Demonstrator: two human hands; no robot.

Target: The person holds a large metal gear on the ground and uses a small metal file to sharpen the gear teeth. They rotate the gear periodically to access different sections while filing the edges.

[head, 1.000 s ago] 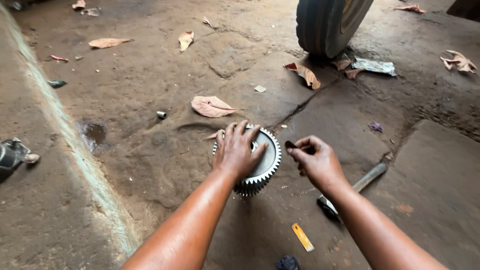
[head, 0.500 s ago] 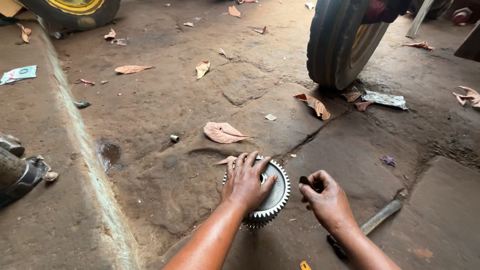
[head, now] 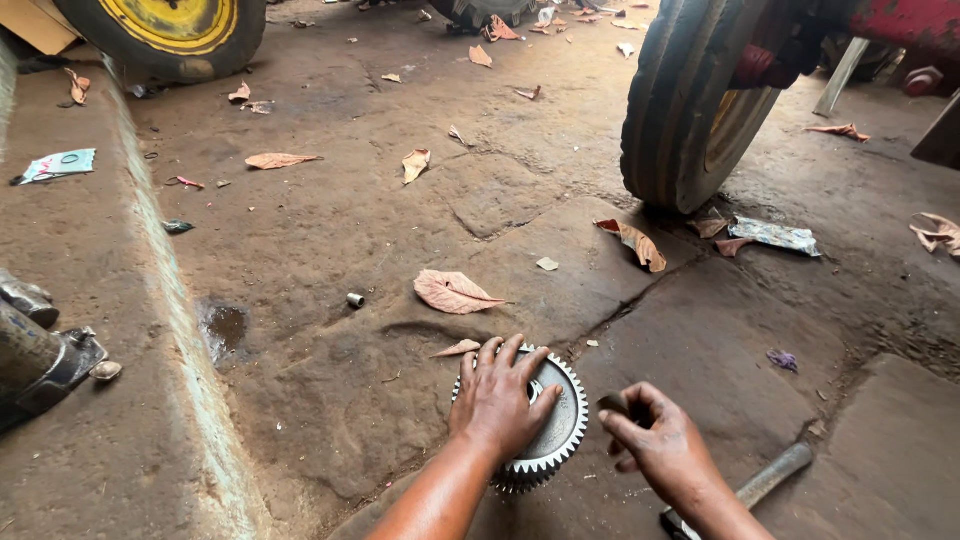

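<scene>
Pressing down, left hand [head: 497, 400] lies flat, fingers spread, on toothed metal gear [head: 556, 432] on dirt floor [head: 330, 250]. Right hand [head: 660, 450] just beside gear – fingers pinched on small dark part [head: 613, 404]. Since a second ago hands unmoved – only camera tilted up, revealing tyre [head: 690, 110]. Hammer [head: 760, 485] near right wrist.
</scene>
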